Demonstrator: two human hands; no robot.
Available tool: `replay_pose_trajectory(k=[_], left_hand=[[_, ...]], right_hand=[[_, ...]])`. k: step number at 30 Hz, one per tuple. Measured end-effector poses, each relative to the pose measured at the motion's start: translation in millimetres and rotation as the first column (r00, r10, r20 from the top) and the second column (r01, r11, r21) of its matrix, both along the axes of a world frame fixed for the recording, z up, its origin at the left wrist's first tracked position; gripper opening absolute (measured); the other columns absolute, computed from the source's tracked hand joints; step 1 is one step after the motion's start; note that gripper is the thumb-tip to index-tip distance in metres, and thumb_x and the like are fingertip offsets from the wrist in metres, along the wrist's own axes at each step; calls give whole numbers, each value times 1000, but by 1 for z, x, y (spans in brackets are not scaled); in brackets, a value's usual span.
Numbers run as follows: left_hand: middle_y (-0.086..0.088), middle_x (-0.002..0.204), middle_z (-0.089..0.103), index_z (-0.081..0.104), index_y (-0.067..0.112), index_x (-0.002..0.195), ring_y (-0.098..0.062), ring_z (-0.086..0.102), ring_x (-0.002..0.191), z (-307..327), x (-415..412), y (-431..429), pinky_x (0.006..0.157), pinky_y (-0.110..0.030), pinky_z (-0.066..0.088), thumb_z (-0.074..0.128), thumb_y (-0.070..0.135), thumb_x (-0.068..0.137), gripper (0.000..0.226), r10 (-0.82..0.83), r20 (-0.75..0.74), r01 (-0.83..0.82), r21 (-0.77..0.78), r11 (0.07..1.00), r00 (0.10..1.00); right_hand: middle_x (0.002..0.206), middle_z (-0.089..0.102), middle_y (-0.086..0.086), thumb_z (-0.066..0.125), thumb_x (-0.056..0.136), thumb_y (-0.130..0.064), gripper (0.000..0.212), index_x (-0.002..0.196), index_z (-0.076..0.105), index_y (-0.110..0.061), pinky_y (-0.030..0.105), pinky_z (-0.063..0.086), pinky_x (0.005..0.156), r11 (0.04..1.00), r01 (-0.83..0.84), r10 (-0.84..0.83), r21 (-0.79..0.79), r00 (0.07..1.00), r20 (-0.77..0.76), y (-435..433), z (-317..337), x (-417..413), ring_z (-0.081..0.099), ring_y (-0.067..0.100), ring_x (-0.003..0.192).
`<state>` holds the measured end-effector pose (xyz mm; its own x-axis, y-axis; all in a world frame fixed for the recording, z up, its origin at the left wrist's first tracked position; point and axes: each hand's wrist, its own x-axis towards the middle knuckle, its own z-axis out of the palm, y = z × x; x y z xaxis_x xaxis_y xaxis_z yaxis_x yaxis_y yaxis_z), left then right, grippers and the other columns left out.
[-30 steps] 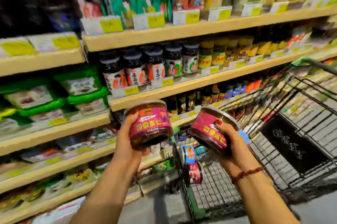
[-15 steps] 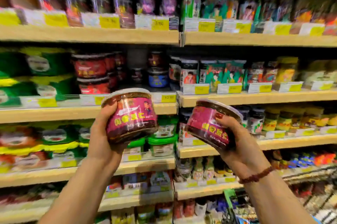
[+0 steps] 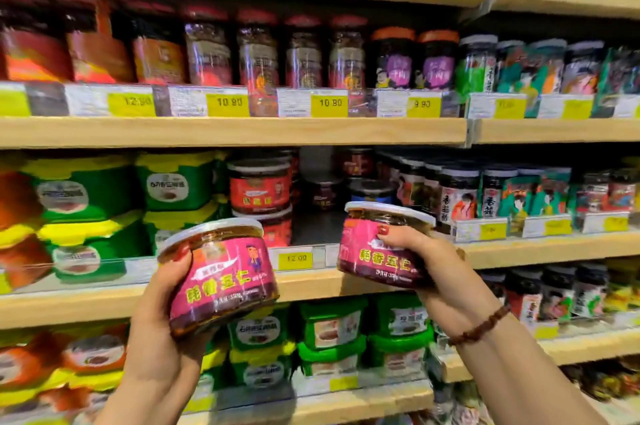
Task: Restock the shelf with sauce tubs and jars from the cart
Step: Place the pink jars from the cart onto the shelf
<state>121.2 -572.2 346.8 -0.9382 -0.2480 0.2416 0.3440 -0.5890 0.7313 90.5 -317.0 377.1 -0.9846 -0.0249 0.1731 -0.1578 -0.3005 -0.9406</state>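
A person holds two sauce tubs up in front of the shelves, one in each hand, neither touching any shelf. The left hand grips the left tub from its left side and underneath, thumb pressed against the wall just below the lid; the other fingers are curled round the back, out of sight. The right hand clamps the right tub from its right side, thumb laid across the front of the pink label and the fingers wrapped behind it. A bead bracelet sits on the right wrist. Both tubs have pale lids, dark sauce and pink labels with yellow writing, and both are slightly tilted. They hang apart from each other, level with the front edge of the middle shelf, with a yellow price tag showing between them. On that shelf, behind the tubs, stacked red tubs stand at the front edge, with an open gap just beside them on the right. A blue-banded tub sits deeper in. Green tubs fill the shelf's left part and dark-lidded jars its right. Red-lidded jars line the shelf above.
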Motion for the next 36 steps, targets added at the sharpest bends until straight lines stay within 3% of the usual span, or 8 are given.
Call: replay_pose_trajectory(k=[7, 17, 19, 24, 27, 31, 33, 36], left_hand=[[-2, 70, 68, 63, 19, 89, -14, 66, 59, 2, -5, -17, 51, -24, 53, 59, 38, 65, 31, 40, 51, -40, 11, 999, 998], [-2, 71, 70, 67, 20, 83, -14, 67, 62, 16, -10, -15, 54, -30, 57, 56, 33, 73, 20, 110, -2, -110, 27, 994, 994], [-3, 71, 70, 71, 21, 73, -14, 68, 60, 17, -11, -11, 55, -32, 57, 55, 32, 73, 19, 102, -13, -102, 33, 994, 995], [-3, 70, 70, 63, 17, 88, -14, 68, 59, 22, -15, -4, 55, -31, 57, 55, 33, 70, 25, 96, -11, -96, 25, 995, 995], [-3, 69, 70, 62, 17, 88, -14, 68, 59, 22, -16, -2, 56, -33, 57, 55, 33, 67, 27, 103, -5, -103, 15, 995, 995], [-2, 68, 71, 63, 17, 89, -14, 69, 59, 19, -17, -2, 54, -31, 57, 55, 32, 69, 26, 114, -1, -114, 13, 993, 994], [-2, 68, 71, 64, 18, 86, -14, 68, 58, 18, -19, -2, 52, -29, 56, 54, 30, 76, 19, 115, 7, -115, 23, 993, 993], [-3, 67, 71, 71, 21, 70, -15, 68, 57, 17, -20, -1, 51, -30, 56, 54, 30, 76, 20, 108, 9, -108, 24, 994, 994]], right_hand=[[85, 75, 9, 79, 45, -25, 59, 101, 69, -8, 26, 54, 56, 998, -2, 2, 70, 1000, -6, -34, 31, -46, 72, 18, 72], [98, 73, 11, 91, 45, -31, 84, 116, 57, -4, 26, 53, 61, 974, 70, -84, 215, 995, 55, -41, 34, -105, 71, 19, 86], [97, 73, 9, 90, 48, -33, 77, 114, 62, -5, 20, 50, 55, 961, 53, -80, 270, 993, 90, -41, 32, -115, 70, 15, 82], [97, 69, 0, 80, 73, -25, 45, 113, 68, -9, 14, 42, 53, 892, -102, 12, 441, 980, 200, -45, 30, -130, 58, 6, 75], [114, 56, -3, 78, 76, -32, 52, 122, 64, -14, 19, 33, 81, 823, -163, 41, 543, 972, 230, -42, 25, -139, 48, 9, 98], [143, 47, 4, 83, 69, -34, 64, 125, 61, -13, 28, 29, 91, 750, -163, 9, 641, 972, 237, -36, 21, -142, 39, 21, 132], [137, 51, 6, 80, 74, -28, 51, 119, 62, -12, 29, 31, 96, 732, -179, 11, 657, 968, 252, -30, 23, -141, 41, 22, 130], [100, 55, -1, 80, 74, -22, 31, 99, 63, -16, 28, 34, 87, 721, -206, 23, 662, 961, 274, -19, 24, -138, 44, 15, 101]])
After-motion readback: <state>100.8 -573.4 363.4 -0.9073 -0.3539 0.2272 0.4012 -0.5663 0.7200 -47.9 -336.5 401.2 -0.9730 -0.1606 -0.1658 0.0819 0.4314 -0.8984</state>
